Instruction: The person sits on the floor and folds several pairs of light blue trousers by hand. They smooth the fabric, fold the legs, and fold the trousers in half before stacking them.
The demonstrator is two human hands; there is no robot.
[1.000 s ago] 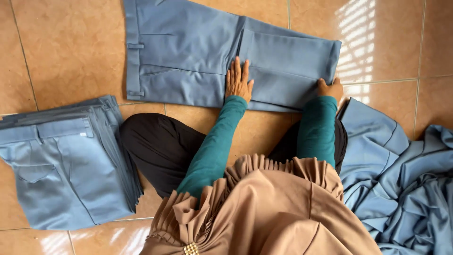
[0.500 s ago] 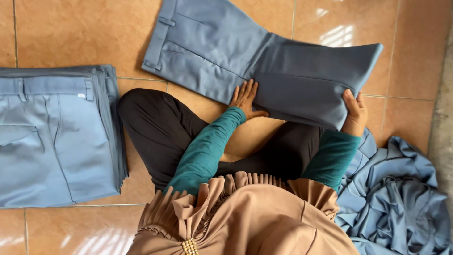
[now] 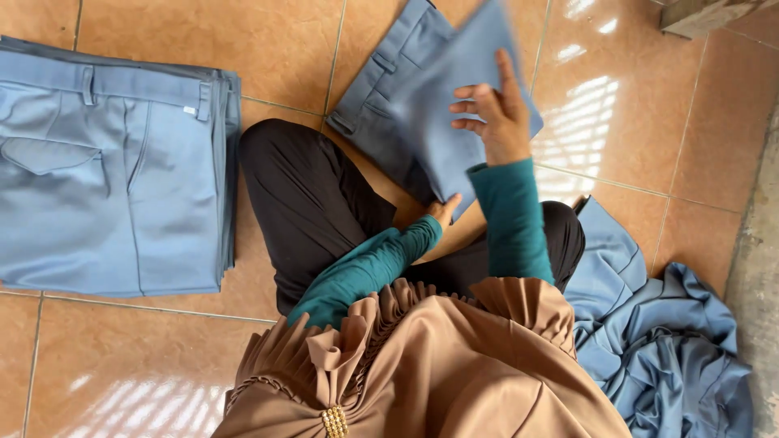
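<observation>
Left hand mostly under trousers

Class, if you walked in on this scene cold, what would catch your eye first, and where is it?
The blue trousers at top centre, being folded: the right hand presses on them and the left hand pinches their lower edge. A neat stack of folded trousers lies left; a crumpled blue heap lies lower right.

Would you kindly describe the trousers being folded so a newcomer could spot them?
Start at the orange tiled floor, then the seated person's black-clad knees. Ahead lies one pair of blue-grey cloth trousers, half folded under the right hand, unlike the neat stack or crumpled heap.
</observation>
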